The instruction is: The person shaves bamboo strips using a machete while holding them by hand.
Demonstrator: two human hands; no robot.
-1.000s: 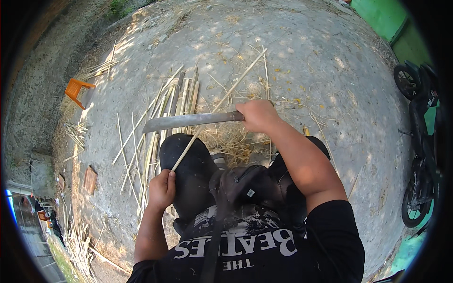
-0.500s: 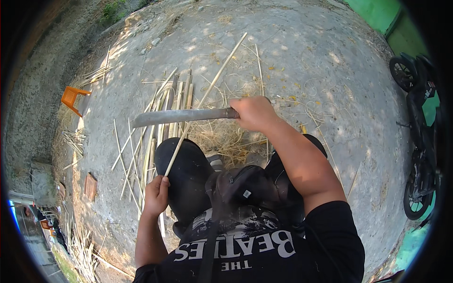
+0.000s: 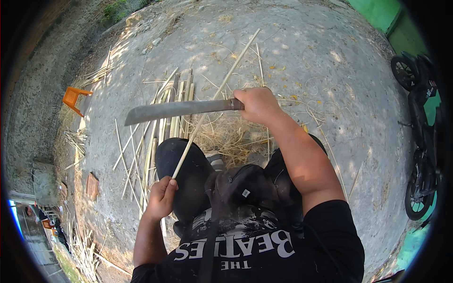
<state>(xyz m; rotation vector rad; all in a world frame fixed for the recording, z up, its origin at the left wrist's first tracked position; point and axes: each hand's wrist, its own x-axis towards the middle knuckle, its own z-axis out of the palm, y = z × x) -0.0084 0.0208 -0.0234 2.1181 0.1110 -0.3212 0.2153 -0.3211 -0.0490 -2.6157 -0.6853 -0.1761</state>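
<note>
While the left hand point(image 3: 161, 195) pinches the pale strip point(image 3: 193, 137) at its near end, apparently for steadiness, the right hand point(image 3: 258, 106) grips the machete point(image 3: 179, 109) by its handle, presumably for control, blade crossing the strip.

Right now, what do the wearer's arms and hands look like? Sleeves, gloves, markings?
The left hand and right hand are bare; no gloves, watch or bracelet visible. The right sleeve is short, black and looks plain; the left sleeve is black too, only partly in frame.
</note>
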